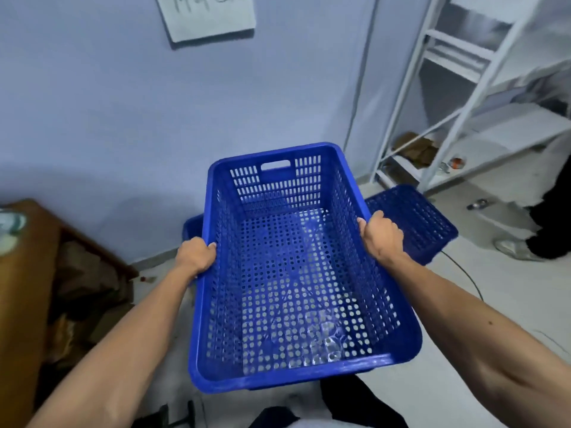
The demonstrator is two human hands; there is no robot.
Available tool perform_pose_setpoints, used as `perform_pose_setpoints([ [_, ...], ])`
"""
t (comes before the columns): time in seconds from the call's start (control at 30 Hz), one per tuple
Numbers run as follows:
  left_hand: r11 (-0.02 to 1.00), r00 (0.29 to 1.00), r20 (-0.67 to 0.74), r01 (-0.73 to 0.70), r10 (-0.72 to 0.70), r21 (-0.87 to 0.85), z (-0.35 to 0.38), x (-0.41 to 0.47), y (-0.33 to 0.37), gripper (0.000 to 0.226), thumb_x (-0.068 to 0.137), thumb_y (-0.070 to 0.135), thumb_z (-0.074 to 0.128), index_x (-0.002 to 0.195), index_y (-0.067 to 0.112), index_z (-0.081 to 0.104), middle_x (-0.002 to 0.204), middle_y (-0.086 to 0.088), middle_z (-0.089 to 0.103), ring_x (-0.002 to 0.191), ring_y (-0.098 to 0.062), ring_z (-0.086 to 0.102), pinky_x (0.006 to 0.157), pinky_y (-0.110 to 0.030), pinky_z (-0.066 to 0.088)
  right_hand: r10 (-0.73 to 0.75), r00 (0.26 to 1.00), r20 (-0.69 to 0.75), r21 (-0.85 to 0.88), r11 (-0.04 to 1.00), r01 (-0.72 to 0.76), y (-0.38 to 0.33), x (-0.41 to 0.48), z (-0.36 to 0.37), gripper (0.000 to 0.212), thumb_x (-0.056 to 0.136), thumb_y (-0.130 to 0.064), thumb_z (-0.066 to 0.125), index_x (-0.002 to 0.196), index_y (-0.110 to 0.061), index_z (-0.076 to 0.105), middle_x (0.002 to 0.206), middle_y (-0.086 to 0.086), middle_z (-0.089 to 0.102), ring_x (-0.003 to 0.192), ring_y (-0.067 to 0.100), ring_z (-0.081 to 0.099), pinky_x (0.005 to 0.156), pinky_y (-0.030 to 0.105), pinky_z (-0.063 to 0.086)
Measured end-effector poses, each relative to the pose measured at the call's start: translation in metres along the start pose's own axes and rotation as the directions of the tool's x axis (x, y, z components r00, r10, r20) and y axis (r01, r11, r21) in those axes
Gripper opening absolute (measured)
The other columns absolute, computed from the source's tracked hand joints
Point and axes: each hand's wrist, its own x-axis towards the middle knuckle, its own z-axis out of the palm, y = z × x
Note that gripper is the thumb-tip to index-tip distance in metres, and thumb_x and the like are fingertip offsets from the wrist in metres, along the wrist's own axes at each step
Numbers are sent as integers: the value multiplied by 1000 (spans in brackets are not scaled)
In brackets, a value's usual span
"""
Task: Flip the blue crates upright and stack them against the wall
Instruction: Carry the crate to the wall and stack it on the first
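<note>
I hold a blue perforated crate (pixel 293 375) upright in the air, its open side facing me. My left hand (pixel 196 256) grips its left long rim, and my right hand (pixel 381 237) grips the right long rim. A second blue crate (pixel 417 223) lies upside down on the floor to the right, near the wall. The corner of another blue crate (pixel 192 225) shows behind the held one on the left, by the wall; the rest of it is hidden.
The pale wall (pixel 154 118) stands straight ahead. A brown wooden cabinet (pixel 27 288) is at the left. A white metal rack (pixel 463 103) stands at the right, and a person's leg and shoe (pixel 519 248) are beside it. A cable (pixel 463 274) runs along the floor.
</note>
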Motion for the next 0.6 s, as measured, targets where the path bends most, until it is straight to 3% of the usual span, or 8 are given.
perform_pose_setpoints([
  [0.13,995,995,-1,102,-102,-22,2,20,-23,43,99,38,46,88,-1,61,99,-24,68,90,-40,62,68,-33,40,-83,995,50,-40,996,85,-40,41,20,50,100,-47,37,108,1,51,99,22,67,92,42,62,69,43,41],
  [0.23,979,980,41,197,-195,-51,11,38,-34,46,101,38,45,102,-4,64,104,-25,68,93,-39,63,69,-32,40,-149,984,101,2,989,150,-69,84,44,43,99,-47,39,97,-6,50,93,19,67,82,39,61,66,40,37],
  [0.37,939,935,136,338,-327,-67,22,62,-40,51,103,37,40,112,-7,64,113,-25,66,103,-38,63,84,-36,48,-242,953,180,3,969,246,-109,146,79,40,99,-48,41,89,-9,45,83,17,65,65,30,49,60,36,37],
  [0.47,886,879,201,455,-432,-85,33,75,-43,50,103,41,39,109,-3,64,108,-20,67,99,-35,64,85,-38,51,-338,910,238,-14,936,351,-138,186,105,44,100,-46,41,97,-3,51,84,18,66,68,34,57,59,38,41],
  [0.6,790,802,267,586,-534,-180,60,86,-48,50,101,40,43,109,-6,63,108,-24,68,100,-39,66,88,-42,54,-426,832,355,-73,875,479,-175,223,135,40,101,-41,42,107,-2,49,91,20,67,82,39,64,69,44,50],
])
